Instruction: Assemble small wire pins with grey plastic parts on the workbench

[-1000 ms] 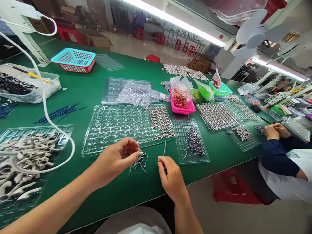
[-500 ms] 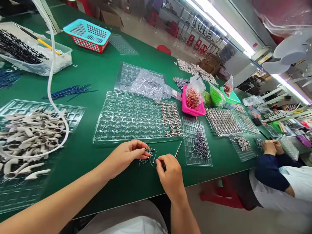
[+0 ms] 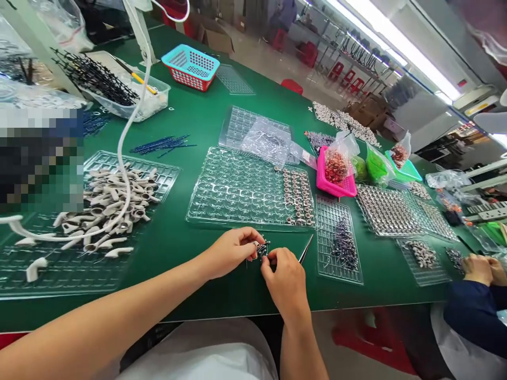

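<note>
My left hand is closed in a pinch just in front of the large clear tray, with a small cluster of leaded components at its fingertips. My right hand is curled beside it, thumb and forefinger together at the right of the cluster. What the right fingertips grip is too small to make out. Metal tweezers stick out beyond the right hand; whether that hand holds them is hidden. The clear tray has small ring-shaped metallic parts in its right-hand columns.
To the left, a tray holds piled beige curved shells beneath a white cable. Further right are a narrow tray of wired components and a pink basket. Blue strips lie behind. A co-worker's hands are at far right.
The view has turned left, so the scene sits further right. My right fingertips have moved in toward my left hand and now meet at the component cluster.
</note>
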The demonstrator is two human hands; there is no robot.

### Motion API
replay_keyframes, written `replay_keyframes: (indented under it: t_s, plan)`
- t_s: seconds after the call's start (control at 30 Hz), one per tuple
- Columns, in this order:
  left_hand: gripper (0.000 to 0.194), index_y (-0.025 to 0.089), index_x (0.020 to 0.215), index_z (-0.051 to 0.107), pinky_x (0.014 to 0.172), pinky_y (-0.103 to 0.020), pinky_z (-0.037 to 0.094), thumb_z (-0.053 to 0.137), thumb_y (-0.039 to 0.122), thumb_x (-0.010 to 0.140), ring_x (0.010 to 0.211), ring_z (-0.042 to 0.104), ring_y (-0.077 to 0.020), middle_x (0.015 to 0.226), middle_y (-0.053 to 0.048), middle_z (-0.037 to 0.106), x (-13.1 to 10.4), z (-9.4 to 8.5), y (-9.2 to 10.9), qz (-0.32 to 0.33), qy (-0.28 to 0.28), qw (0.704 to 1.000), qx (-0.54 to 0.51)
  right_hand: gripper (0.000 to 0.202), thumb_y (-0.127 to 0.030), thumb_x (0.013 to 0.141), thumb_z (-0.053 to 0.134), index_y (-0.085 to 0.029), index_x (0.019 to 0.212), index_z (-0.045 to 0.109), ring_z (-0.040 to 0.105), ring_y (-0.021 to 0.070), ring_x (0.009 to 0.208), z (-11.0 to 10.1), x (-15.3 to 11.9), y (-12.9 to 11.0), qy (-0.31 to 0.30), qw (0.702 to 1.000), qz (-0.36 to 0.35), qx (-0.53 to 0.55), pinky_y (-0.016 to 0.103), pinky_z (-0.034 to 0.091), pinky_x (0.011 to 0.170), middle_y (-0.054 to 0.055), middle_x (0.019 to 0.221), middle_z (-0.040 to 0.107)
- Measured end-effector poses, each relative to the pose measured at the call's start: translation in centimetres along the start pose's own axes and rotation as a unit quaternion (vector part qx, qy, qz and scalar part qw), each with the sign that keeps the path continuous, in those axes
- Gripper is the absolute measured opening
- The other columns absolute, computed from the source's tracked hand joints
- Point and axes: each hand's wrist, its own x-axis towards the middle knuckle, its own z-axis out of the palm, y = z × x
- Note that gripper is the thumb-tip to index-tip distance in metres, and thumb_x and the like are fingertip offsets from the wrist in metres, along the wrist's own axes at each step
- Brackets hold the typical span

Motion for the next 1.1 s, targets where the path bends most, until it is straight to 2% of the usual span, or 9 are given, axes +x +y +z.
replay_keyframes:
  t_s: [0.13, 0.27, 0.37, 0.5, 0.6, 0.7, 0.83, 0.97, 1.1]
  plan:
    - [0.014, 0.017, 0.086, 0.059, 0.065, -0.029, 0.048, 0.057, 0.029, 0.078, 0.069, 0.059, -0.0161, 0.073, 0.0, 0.062, -0.3, -0.2, 0.3, 0.004, -0.004, 1.0, 0.015, 0.01, -0.015, 0.083, 0.058, -0.021, 0.075, 0.056, 0.06, 0.0181, 0.068, 0.1, -0.1, 0.4, 0.013, 1.0, -0.006, -0.013, 0.029, 0.038, 0.06, 0.002, 0.074, 0.064]
    - [0.015, 0.017, 0.089, 0.056, 0.061, -0.028, 0.044, 0.053, 0.029, 0.08, 0.066, 0.056, -0.0144, 0.079, -0.001, 0.061, -0.4, -0.3, 0.0, -0.002, -0.025, 1.0, 0.012, 0.011, -0.014, 0.082, 0.055, -0.021, 0.074, 0.054, 0.058, 0.0178, 0.067, -0.5, -0.6, 1.1, 0.062, 0.998, 0.001, 0.001, 0.03, 0.041, 0.061, 0.001, 0.071, 0.061]
    - [0.015, 0.018, 0.091, 0.054, 0.056, -0.026, 0.036, 0.046, 0.026, 0.082, 0.059, 0.047, -0.0124, 0.071, 0.003, 0.052, -0.4, -0.3, -0.6, -0.005, -0.035, 0.999, 0.015, 0.011, -0.013, 0.085, 0.052, -0.02, 0.079, 0.056, 0.058, 0.0157, 0.067, -1.1, -1.1, 1.4, 0.091, 0.994, -0.009, 0.066, 0.028, 0.044, 0.063, 0.0, 0.073, 0.061]
    - [0.019, 0.018, 0.09, 0.058, 0.056, -0.027, 0.03, 0.041, 0.028, 0.088, 0.058, 0.037, -0.0132, 0.063, 0.005, 0.041, -0.6, -0.2, -0.5, 0.015, -0.042, 0.996, 0.083, 0.011, -0.012, 0.091, 0.051, -0.02, 0.088, 0.057, 0.059, 0.0131, 0.071, -1.2, -1.6, 1.3, 0.124, 0.972, -0.047, 0.193, 0.026, 0.048, 0.065, 0.0, 0.078, 0.062]
    - [0.027, 0.019, 0.091, 0.06, 0.06, -0.027, 0.033, 0.044, 0.04, 0.093, 0.065, 0.042, -0.0144, 0.071, 0.003, 0.05, -0.8, -0.1, 0.2, 0.033, -0.037, 0.99, 0.13, 0.014, -0.01, 0.091, 0.051, -0.021, 0.096, 0.058, 0.06, 0.0136, 0.076, -0.6, -1.8, 1.1, 0.152, 0.954, -0.084, 0.246, 0.027, 0.051, 0.067, 0.002, 0.084, 0.062]
    - [0.033, 0.019, 0.094, 0.062, 0.064, -0.027, 0.036, 0.05, 0.05, 0.093, 0.069, 0.046, -0.0154, 0.079, 0.001, 0.056, -0.9, -0.1, 0.6, 0.046, -0.028, 0.985, 0.164, 0.02, -0.007, 0.091, 0.052, -0.022, 0.103, 0.057, 0.063, 0.0154, 0.084, 0.0, -1.8, 1.0, 0.148, 0.941, -0.12, 0.281, 0.03, 0.055, 0.071, 0.004, 0.09, 0.063]
    - [0.034, 0.019, 0.094, 0.066, 0.063, -0.027, 0.037, 0.052, 0.05, 0.092, 0.069, 0.047, -0.0156, 0.079, 0.0, 0.058, -1.0, -0.1, 0.9, 0.039, -0.059, 0.979, 0.193, 0.03, -0.005, 0.089, 0.055, -0.026, 0.112, 0.055, 0.065, 0.0162, 0.084, 0.4, -1.7, 1.0, 0.144, 0.927, -0.17, 0.302, 0.033, 0.057, 0.073, 0.004, 0.094, 0.065]
    - [0.031, 0.018, 0.085, 0.065, 0.061, -0.026, 0.037, 0.053, 0.046, 0.091, 0.067, 0.046, -0.0151, 0.073, 0.0, 0.055, -1.2, -0.1, 1.1, 0.025, -0.106, 0.974, 0.196, 0.038, -0.003, 0.088, 0.056, -0.027, 0.118, 0.054, 0.065, 0.016, 0.084, 0.4, -1.7, 1.2, 0.155, 0.925, -0.182, 0.296, 0.033, 0.057, 0.073, 0.004, 0.094, 0.066]
    - [0.031, 0.018, 0.079, 0.063, 0.059, -0.024, 0.036, 0.053, 0.045, 0.091, 0.065, 0.044, -0.0139, 0.069, 0.002, 0.051, -1.2, 0.0, 1.2, 0.023, -0.11, 0.975, 0.194, 0.042, -0.004, 0.088, 0.056, -0.028, 0.123, 0.052, 0.064, 0.0163, 0.082, 0.4, -1.9, 1.3, 0.159, 0.929, -0.191, 0.273, 0.034, 0.056, 0.072, 0.004, 0.093, 0.067]
